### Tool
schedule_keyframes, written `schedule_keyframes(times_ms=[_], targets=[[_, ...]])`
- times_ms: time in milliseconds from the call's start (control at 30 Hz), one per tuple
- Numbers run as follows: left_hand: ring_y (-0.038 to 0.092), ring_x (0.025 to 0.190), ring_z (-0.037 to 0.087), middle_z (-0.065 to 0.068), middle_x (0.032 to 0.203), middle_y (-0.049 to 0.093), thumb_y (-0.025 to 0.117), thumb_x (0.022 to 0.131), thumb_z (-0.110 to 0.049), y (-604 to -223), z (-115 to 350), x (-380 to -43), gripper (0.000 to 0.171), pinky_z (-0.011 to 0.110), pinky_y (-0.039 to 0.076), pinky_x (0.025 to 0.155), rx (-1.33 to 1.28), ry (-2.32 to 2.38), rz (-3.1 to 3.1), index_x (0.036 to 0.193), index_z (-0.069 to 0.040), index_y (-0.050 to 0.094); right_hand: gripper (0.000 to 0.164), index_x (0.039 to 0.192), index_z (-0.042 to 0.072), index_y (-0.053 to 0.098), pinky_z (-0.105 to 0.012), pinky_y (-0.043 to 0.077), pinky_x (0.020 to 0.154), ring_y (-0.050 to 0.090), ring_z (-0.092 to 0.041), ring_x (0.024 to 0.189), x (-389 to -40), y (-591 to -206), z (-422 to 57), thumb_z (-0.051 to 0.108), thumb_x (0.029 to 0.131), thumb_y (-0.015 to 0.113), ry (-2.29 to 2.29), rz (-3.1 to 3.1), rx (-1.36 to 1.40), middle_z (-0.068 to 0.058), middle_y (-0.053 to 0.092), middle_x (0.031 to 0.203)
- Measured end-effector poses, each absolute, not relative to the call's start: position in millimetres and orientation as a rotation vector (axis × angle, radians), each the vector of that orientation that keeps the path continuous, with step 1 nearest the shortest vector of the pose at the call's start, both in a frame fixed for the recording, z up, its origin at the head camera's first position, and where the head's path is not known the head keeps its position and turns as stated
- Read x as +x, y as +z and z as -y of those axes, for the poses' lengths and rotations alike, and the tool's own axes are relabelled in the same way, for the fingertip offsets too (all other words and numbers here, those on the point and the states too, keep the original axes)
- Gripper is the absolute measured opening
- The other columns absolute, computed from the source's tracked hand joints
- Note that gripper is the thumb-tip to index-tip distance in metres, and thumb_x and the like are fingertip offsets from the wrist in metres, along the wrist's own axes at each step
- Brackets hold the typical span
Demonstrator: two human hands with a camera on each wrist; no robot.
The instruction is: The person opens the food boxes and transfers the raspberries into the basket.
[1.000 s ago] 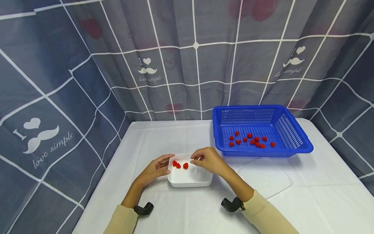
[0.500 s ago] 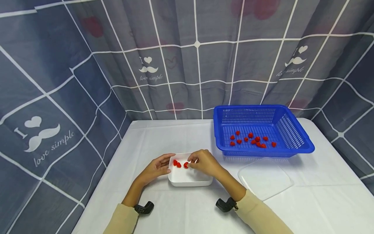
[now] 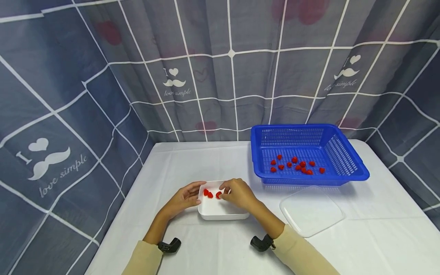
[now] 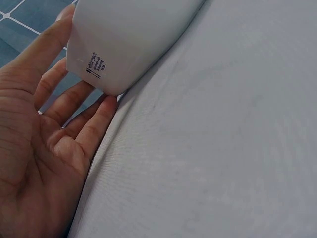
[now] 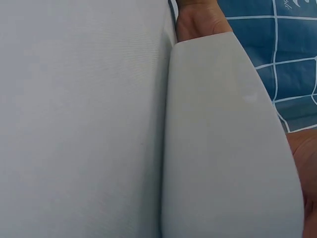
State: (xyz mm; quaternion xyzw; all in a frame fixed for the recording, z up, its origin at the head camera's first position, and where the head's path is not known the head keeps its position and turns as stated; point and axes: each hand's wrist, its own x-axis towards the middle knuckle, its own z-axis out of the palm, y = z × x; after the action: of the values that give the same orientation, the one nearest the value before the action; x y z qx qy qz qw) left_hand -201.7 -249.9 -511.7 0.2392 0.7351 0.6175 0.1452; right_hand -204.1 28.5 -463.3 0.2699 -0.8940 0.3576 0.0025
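A white rectangular box stands on the table with several red raspberries at its left end. My left hand holds the box's left end, thumb at the rim and fingers round the corner; in the left wrist view, printed lettering shows on the box wall. Over the box's right part, my right hand has thumb and fingertips pinching one raspberry, which still sits on the box floor. In the right wrist view the box's outer wall hides most of the right hand.
A blue plastic basket at the back right holds several more raspberries. In front of it a clear lid lies flat on the white-covered table. Grey checked curtains enclose the back and sides.
My right hand has moved left and slightly down inside the box, and its fingertips have reached the raspberry. My left hand and the box have stayed in place.
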Motion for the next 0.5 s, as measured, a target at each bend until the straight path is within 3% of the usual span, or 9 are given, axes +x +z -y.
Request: schedule_keyframes(times_ms=[267, 500], targets=[[0.042, 0.142, 0.040, 0.019, 0.152, 0.046, 0.071, 0.093, -0.001, -510.2, 248.3, -202.5, 0.065, 0.028, 0.042, 0.112, 0.693, 1.774, -2.113, 0.151, -0.010, 0.045, 0.020, 0.102, 0.008, 0.079, -0.038, 0.049, 0.076, 0.061, -0.016, 0.075, -203.9, -470.2, -26.9, 0.013, 0.083, 0.083, 1.036, 2.808, 0.814, 0.007, 0.069, 0.071], [0.043, 0.141, 0.041, 0.021, 0.152, 0.046, 0.069, 0.093, -0.002, -510.8, 249.7, -200.8, 0.063, 0.027, 0.043, 0.111, 0.686, 1.774, -2.123, 0.151, -0.007, 0.045, 0.013, 0.093, 0.012, 0.080, -0.024, 0.047, 0.062, 0.057, -0.005, 0.065, -200.2, -476.9, -22.5, 0.011, 0.081, 0.085, 1.006, 2.774, 0.879, 0.008, 0.066, 0.070]])
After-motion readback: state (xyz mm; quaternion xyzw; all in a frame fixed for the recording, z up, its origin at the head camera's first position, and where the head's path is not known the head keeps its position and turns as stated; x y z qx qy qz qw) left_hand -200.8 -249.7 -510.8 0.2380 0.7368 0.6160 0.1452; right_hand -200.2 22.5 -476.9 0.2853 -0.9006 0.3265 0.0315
